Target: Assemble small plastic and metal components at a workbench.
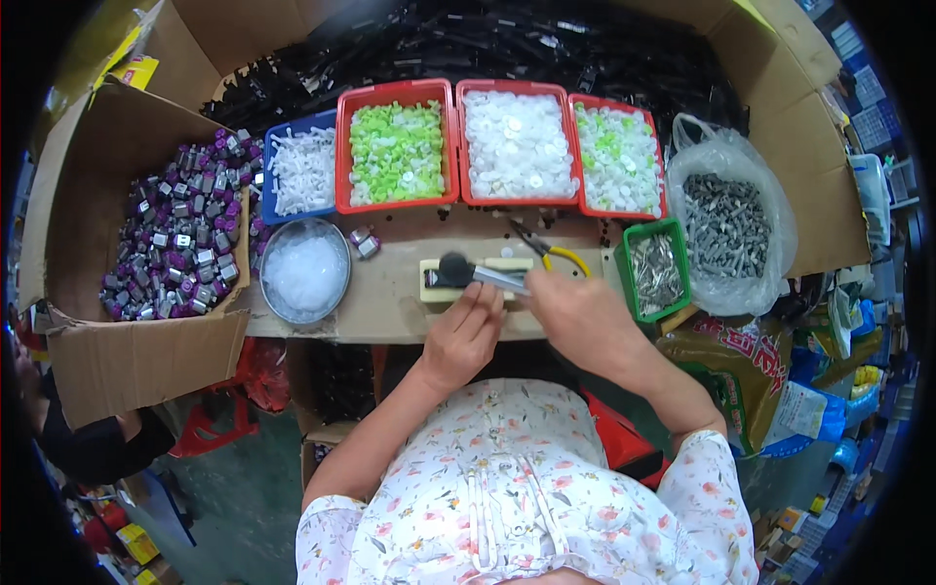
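A cream block fixture [432,292] lies on the cardboard-covered bench in front of me, with a small dark part [434,279] at its left end. Over it lies a hammer-like tool with a silver shaft [500,281] and a round black head [454,267]. My right hand [585,317] is closed around the shaft's right end. At the front edge of the fixture, my left hand [466,333] has its fingertips pinched together just below the shaft; what they hold is hidden. Behind the fixture lie yellow-handled pliers [565,259], touched by neither hand.
Red trays [398,208] of green and white plastic pieces stand behind, beside a blue tray [295,216]. A metal bowl [305,317] and a carton [88,244] of purple-grey parts are left. A green basket [624,273] and a plastic bag [780,224] of metal parts are right.
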Motion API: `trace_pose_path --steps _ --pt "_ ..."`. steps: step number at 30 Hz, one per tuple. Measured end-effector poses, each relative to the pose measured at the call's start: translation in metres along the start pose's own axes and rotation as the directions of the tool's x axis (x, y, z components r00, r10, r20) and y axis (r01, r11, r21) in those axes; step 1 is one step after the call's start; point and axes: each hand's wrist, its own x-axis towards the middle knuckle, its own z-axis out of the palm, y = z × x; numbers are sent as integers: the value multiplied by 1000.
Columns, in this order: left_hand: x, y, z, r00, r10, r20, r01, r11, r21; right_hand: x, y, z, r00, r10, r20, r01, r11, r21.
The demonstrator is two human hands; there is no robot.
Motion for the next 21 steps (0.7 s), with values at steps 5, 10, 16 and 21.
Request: trace_pose_path --steps 5,10,16,21 --pt "0 5 -4 1000 -16 -23 15 999 -43 -6 -1 10 1000 23 1 -23 1000 20" --pt "4 -7 -13 999 -28 -35 27 999 -32 -10 4 -8 976 174 -133 -155 977 144" --pt "4 -8 -5 997 -67 -43 66 998 -14 -30 22 8 972 232 44 -233 973 4" --pt "4 -9 -7 998 -44 -45 44 999 -1 -33 22 21 964 249 -95 -246 968 44"
